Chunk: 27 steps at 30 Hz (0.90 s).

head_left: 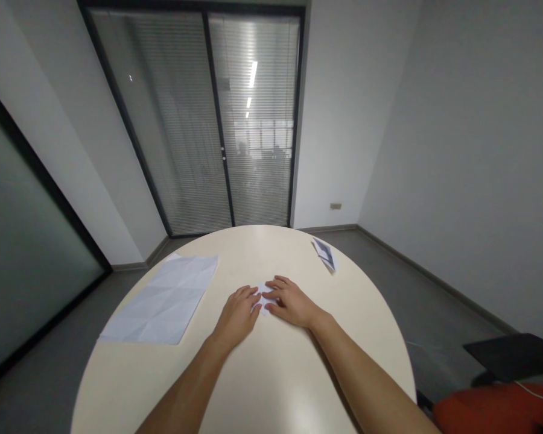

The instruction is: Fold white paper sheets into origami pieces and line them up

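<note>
Both my hands rest in the middle of a round cream table point(276, 386). My left hand point(238, 312) and my right hand point(289, 299) lie palm down, fingers stretched flat, pressing on a small folded white paper point(263, 299) that shows only between the fingertips. Most of that paper is hidden under the hands.
A large creased white sheet point(163, 299) lies on the table's left side. A small folded paper piece point(324, 254) sits near the far right edge. Glass doors with blinds point(217, 120) stand beyond the table. A dark laptop point(511, 355) and something red point(502, 410) are at the lower right.
</note>
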Available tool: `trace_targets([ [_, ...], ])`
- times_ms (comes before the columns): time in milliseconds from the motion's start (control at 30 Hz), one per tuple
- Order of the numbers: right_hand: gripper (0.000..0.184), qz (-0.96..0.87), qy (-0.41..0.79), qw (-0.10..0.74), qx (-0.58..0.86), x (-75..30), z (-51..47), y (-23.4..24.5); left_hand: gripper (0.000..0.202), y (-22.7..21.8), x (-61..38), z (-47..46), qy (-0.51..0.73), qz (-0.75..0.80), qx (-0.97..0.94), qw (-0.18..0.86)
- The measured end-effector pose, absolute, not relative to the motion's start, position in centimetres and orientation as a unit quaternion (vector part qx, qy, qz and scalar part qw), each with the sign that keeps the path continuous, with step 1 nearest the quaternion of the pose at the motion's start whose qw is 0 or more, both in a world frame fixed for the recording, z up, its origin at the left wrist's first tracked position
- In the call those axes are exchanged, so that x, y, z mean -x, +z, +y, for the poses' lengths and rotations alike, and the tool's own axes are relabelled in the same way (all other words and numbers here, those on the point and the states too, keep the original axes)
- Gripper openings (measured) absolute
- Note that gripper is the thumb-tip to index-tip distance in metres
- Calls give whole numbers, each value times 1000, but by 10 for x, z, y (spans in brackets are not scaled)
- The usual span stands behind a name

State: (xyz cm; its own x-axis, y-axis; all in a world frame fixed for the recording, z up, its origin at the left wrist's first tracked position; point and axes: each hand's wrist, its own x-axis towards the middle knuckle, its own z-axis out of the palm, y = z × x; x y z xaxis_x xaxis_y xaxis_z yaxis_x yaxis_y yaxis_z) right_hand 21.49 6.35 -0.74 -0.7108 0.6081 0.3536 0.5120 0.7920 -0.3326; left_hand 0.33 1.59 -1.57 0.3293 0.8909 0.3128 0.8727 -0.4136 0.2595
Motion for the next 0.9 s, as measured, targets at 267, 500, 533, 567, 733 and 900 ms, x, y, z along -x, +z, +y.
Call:
trace_targets([
  [267,24,-911,135,271,282,-211,62,-6,26,-15,-4,15,246,533,-808,54],
  [500,34,-902,181,268,284,-214,59,-1,24,-14,-3,15,275,529,-799,80],
  [533,36,-901,184,266,288,-215,59,-1,21,-13,-3,15,276,524,-801,81],
  [567,39,-900,188,265,290,-216,59,-1,20,-12,-2,14,276,519,-805,82],
  [733,44,-896,200,263,297,-218,62,-3,24,-7,-2,11,263,487,-829,82],
  [900,46,-895,200,262,301,-218,63,-5,24,-5,-2,9,244,488,-836,64],
])
